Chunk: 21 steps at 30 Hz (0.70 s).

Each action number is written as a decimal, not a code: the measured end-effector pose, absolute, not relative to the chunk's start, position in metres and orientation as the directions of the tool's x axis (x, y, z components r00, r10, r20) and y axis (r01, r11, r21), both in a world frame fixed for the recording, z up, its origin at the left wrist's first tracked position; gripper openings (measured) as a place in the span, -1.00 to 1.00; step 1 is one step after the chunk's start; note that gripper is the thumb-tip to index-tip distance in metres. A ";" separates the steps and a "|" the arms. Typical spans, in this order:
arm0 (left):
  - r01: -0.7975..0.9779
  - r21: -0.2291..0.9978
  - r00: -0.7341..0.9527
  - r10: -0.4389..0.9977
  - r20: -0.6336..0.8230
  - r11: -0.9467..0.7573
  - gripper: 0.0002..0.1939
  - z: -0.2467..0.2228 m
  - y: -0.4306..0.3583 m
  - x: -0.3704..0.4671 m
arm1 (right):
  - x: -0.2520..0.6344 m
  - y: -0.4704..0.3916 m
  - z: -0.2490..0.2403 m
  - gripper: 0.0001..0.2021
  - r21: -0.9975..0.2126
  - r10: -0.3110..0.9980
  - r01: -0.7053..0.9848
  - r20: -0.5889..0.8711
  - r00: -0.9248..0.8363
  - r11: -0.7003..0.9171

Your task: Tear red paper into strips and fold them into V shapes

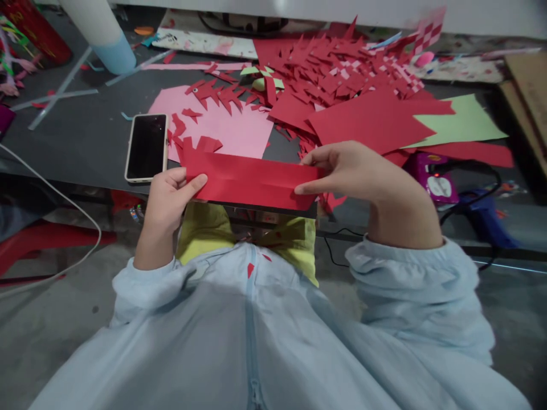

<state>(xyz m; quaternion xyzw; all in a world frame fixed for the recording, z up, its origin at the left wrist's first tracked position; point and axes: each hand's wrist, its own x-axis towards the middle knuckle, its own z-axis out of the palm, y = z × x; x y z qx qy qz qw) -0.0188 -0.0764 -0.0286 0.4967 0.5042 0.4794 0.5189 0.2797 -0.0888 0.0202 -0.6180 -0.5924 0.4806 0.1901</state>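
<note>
A long strip of red paper (252, 181) spans between my two hands at the table's front edge. My left hand (173, 196) pinches its left end, thumb on top and fingers beneath. At the other end my right hand (342, 171) grips the paper between thumb and fingers. A faint crease runs along the strip. Just beyond it lies a pink sheet (239, 128) with red cut paper pieces (213, 97) on it. Close to my left hand rests a phone (147, 147) with a dark screen.
A heap of red paper scraps (316, 68) covers the back of the dark table (106, 119). Red sheets (363, 122) and a green sheet (465, 119) lie at right, near a purple box (433, 179) with a black cable. A white-and-blue bottle (105, 37) stands back left.
</note>
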 end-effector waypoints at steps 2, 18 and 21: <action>-0.074 0.996 0.041 0.998 -0.051 0.053 -0.68 -0.030 -0.075 -0.018 | 0.280 -0.091 0.018 -0.68 -0.862 0.933 0.424 -0.347 -0.094 -0.278; -0.110 0.991 0.030 0.997 -0.067 0.070 -0.68 -0.041 -0.067 -0.011 | 0.271 -0.099 -0.025 -0.79 -0.972 0.949 -0.050 -0.234 0.212 -0.229; -0.136 0.987 0.027 0.996 -0.085 0.088 -0.70 -0.041 -0.066 -0.009 | 0.272 -0.104 -0.025 -0.79 -0.965 0.943 0.054 -0.238 0.234 -0.257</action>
